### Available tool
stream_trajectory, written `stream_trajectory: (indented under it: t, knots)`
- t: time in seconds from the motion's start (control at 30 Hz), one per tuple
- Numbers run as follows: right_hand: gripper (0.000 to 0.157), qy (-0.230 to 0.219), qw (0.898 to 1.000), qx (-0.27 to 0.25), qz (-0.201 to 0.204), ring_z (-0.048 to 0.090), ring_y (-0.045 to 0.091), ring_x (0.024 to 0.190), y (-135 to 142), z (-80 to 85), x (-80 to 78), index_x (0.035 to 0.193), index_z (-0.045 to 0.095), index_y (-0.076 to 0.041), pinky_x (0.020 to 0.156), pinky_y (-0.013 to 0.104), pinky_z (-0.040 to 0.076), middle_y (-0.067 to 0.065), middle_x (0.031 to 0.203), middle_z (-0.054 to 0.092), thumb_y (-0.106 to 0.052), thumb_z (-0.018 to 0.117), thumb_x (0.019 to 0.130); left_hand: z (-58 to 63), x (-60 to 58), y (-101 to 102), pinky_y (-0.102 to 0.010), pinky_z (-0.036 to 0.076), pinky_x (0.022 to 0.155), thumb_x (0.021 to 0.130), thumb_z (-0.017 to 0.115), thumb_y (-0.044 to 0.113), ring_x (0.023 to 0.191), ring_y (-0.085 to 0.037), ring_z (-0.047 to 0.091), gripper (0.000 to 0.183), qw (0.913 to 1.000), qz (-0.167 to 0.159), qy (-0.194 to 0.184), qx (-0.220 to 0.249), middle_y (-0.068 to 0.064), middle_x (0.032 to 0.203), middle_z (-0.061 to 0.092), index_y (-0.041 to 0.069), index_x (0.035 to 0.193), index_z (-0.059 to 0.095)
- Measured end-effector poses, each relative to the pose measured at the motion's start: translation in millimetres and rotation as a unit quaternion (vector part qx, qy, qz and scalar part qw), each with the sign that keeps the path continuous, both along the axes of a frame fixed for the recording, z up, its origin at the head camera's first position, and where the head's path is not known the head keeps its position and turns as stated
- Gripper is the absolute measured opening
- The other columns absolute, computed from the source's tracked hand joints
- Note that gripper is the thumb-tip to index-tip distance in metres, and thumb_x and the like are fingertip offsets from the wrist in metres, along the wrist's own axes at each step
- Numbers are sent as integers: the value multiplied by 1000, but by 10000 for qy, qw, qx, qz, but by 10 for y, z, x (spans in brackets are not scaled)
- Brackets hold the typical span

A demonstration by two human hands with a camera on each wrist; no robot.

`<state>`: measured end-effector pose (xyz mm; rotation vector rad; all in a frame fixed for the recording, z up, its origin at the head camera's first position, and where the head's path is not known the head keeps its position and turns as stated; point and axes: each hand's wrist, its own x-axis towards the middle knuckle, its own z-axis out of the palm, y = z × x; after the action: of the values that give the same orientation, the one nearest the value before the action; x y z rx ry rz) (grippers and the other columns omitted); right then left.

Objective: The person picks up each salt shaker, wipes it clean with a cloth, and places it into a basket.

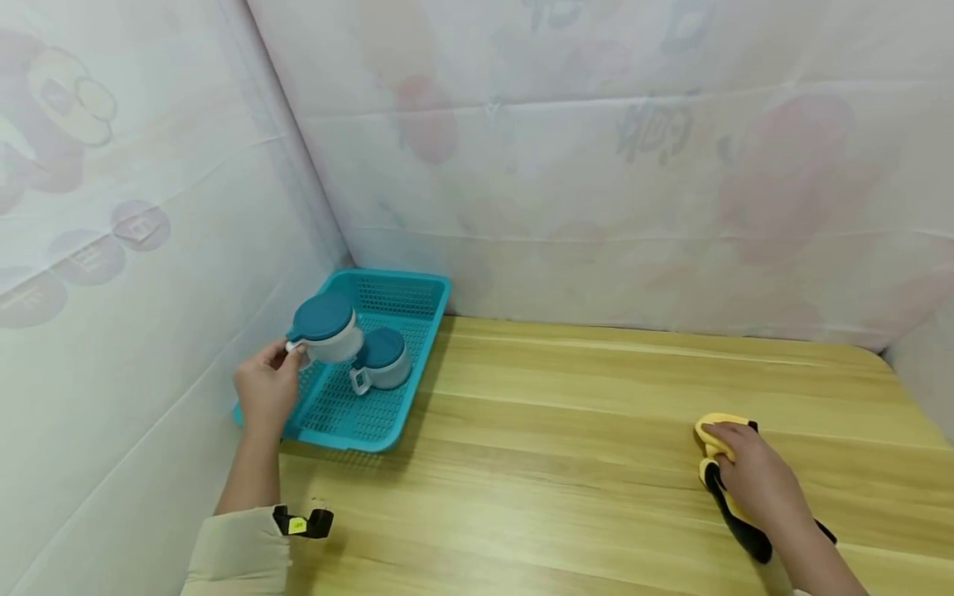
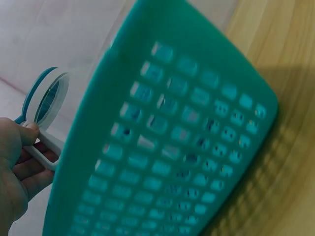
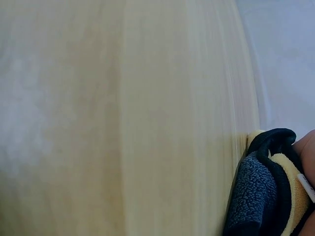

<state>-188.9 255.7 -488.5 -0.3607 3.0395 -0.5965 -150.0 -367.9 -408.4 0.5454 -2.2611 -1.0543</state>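
Observation:
My left hand (image 1: pixel 270 387) pinches the white handle of a pale jar (image 1: pixel 339 343) with a blue lid (image 1: pixel 323 316). In the head view this jar appears over the left part of a turquoise basket (image 1: pixel 423 372). A second jar (image 1: pixel 392 372) of the same kind stands inside the basket, to the right of the held one. On the right side of the table, my right hand (image 1: pixel 760 473) grips a bunched yellow and black cloth (image 1: pixel 708 429). The right wrist view shows the cloth's fuzzy dark side (image 3: pixel 253 191) and a black edging.
The basket's perforated wall (image 2: pixel 162 132) fills much of the left wrist view. A wood-grain table (image 1: pixel 537 463) spreads between the hands. Pale printed sheeting (image 1: pixel 559 190) rises behind the table and along its left side.

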Motion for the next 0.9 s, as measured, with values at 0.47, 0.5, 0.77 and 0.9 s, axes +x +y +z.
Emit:
stream_trajectory:
  t: [0.47,0.5,0.77,0.9]
  knots:
    - [48,13,10000,3,-10,57,54,101,26,6,38,132,55,4,60,47,52,33,128,49,2,66,85,-108,20,-176,-39,57,72,99,60,20,94,-37,65,31,9958,226,-871,-171,-28,104,68,-8,110,68]
    - [48,22,10000,-3,-10,57,53,101,24,4,42,132,55,4,60,47,52,33,128,49,2,67,85,-121,20,-180,-41,57,72,99,60,19,94,-37,64,30,9954,226,-912,-183,-29,103,67,-9,109,68]
    - [48,95,9999,-25,-20,59,52,98,17,-23,66,131,56,4,57,43,51,33,127,50,1,67,85,-107,3,-244,-31,53,62,98,61,19,89,-34,62,30,9865,-139,-1596,-346,-26,102,65,-9,108,66]
    - [48,80,10000,-24,-35,60,51,95,20,-9,63,132,56,4,55,41,50,33,127,49,1,66,85,-103,-6,-256,-29,50,58,97,62,17,84,-32,59,30,9823,-380,-1765,-505,-25,97,65,-11,106,67]
